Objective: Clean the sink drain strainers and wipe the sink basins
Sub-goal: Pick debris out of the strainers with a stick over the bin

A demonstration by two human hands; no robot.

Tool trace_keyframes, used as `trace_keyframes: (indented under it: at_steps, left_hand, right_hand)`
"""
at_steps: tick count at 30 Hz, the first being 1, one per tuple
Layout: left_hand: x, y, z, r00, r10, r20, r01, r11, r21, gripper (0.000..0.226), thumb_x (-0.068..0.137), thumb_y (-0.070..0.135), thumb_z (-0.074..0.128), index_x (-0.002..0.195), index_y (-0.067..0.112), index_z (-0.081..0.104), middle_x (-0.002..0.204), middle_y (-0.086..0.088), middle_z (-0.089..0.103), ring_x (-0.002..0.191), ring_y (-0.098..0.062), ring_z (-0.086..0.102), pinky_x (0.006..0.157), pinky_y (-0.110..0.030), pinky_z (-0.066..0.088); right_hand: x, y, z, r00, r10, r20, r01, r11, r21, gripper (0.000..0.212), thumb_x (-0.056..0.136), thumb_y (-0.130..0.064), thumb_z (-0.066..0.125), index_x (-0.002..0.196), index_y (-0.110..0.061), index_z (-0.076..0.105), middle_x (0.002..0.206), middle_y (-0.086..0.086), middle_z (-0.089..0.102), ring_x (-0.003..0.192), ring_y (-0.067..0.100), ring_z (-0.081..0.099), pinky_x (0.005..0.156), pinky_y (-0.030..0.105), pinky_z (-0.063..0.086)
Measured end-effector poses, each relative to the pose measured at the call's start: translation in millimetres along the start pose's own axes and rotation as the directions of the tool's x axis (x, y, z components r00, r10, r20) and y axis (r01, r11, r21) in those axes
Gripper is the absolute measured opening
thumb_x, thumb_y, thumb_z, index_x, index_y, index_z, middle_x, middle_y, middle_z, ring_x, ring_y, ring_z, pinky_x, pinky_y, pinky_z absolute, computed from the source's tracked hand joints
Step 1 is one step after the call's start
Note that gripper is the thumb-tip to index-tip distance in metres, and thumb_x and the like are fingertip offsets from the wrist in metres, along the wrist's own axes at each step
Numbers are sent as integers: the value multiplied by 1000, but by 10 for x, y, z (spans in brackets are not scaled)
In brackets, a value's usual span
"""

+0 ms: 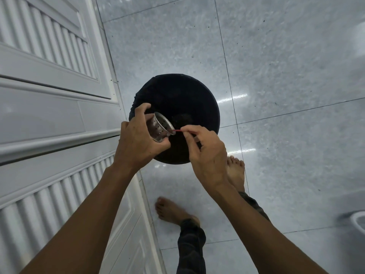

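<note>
The strainer (159, 126) at centre is silver, dotted with rows of small dark holes. At its 3 o'clock the stick (178, 131) is red. The bin (177, 95) is plain black. From 12 to 5 o'clock the floor (276, 76) is pale blue-grey mottled tile with thin dark lines and dark specks. From 7 to 11 o'clock the door (49, 66) is white, ribbed with slats. At 6 o'clock the trousers (190, 244) are dark and faintly blotched.

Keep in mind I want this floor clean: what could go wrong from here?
The left hand holds the strainer above the black bin, off-centre; loosened bits may miss and hit the tiled floor by the bare feet. The thin red stick pinched by the right hand might snap, or slip and jab the left hand.
</note>
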State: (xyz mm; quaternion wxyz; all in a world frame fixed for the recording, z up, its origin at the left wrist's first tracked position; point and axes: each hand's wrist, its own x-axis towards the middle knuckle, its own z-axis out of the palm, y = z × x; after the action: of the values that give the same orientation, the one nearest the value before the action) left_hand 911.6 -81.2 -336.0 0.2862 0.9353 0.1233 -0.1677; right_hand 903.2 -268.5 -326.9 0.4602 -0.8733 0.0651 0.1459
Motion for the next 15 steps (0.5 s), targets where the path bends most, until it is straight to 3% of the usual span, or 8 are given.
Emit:
trace_keyframes:
  at_steps: [3, 7, 10, 15]
  left_hand:
    - [34, -23, -22, 999, -28, 16, 29, 999, -30, 100, 71, 47, 86, 151, 24, 29, 134, -3, 66, 109, -15, 50, 99, -38, 44]
    - [87, -18, -80, 999, 0, 55, 3, 999, -54, 101, 73, 39, 91, 152, 22, 30, 135, -5, 65, 117, -28, 64, 102, -52, 55]
    - [93, -4, -107, 996, 46, 79, -43, 998, -46, 101, 71, 41, 87, 152, 19, 31, 129, -4, 68, 113, -25, 67, 103, -54, 54]
    - [80, -85, -140, 996, 8, 87, -4, 999, -48, 101, 73, 33, 91, 152, 20, 30, 130, -4, 69, 113, -27, 67, 101, -53, 55]
  right_hand:
    - [55, 9, -7, 999, 4, -45, -3, 1000, 23, 21, 102, -27, 62, 120, -21, 72, 110, -5, 73, 95, 8, 65, 83, 18, 56]
    - [-15, -7, 19, 998, -57, -36, 57, 998, 10, 21, 101, -28, 62, 117, -20, 72, 106, -4, 73, 90, 2, 59, 79, 12, 52]
    - [19, -14, 40, 1000, -22, -12, 22, 1000, 0, 21, 102, -26, 62, 119, -21, 72, 108, -4, 74, 92, 4, 61, 80, 17, 55]
    - [120, 13, -9, 997, -1, -75, 4, 999, 42, 21, 102, -26, 61, 119, -19, 72, 110, -5, 73, 96, 11, 66, 84, 23, 58]
